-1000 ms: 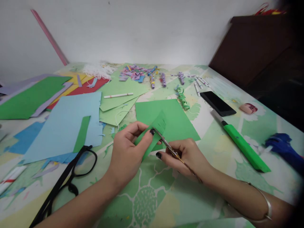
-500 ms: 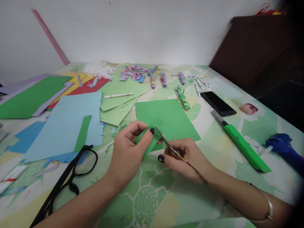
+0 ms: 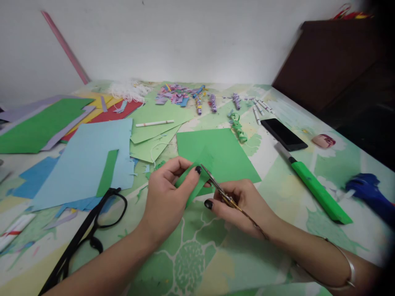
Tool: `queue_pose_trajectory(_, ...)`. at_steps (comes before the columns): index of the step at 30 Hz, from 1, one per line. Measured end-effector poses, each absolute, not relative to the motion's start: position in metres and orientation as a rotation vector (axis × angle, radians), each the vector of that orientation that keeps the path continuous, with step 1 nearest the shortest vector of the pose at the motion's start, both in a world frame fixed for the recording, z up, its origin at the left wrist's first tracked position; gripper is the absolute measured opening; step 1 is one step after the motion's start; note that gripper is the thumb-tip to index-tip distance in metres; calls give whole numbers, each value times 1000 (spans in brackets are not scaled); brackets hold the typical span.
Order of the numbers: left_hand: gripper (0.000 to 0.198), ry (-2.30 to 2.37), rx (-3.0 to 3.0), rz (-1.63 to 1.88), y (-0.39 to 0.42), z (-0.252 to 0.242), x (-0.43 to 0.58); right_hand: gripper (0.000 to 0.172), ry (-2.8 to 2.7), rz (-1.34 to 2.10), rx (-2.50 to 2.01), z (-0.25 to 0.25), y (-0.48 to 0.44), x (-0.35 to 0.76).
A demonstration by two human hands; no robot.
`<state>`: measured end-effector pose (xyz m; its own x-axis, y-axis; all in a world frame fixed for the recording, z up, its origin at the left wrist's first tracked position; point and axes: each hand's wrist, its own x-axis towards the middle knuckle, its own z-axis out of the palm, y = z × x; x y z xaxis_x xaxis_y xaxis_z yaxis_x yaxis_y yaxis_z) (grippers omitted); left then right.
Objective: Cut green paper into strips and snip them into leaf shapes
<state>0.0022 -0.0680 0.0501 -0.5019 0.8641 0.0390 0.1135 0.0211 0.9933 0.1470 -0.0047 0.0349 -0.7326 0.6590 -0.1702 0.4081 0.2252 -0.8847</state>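
My left hand pinches a small piece of green paper between thumb and fingers. In my right hand is a pair of scissors, with the blades pointing up and left. The tips lie at the paper's right edge, beside my left thumb; whether they are cutting into it I cannot tell. Under and behind both hands lies a larger green sheet on the patterned tablecloth. A green paper strip rests on a light blue sheet to the left.
Black glasses lie at the front left. On the right are a phone, a green-handled knife and a dark blue tool. Decorated paper rolls, paper scraps, markers and white string sit toward the wall.
Almost nothing differs. My right thumb has shifted very slightly on the scissors, while my left hand and the paper keep their place.
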Motion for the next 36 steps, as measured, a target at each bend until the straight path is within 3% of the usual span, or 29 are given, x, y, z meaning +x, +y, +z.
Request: queue_pose_trajectory(36,10,1636,953,1512,-68,48,3,37,-2297,1356,-1097,35,-3,144)
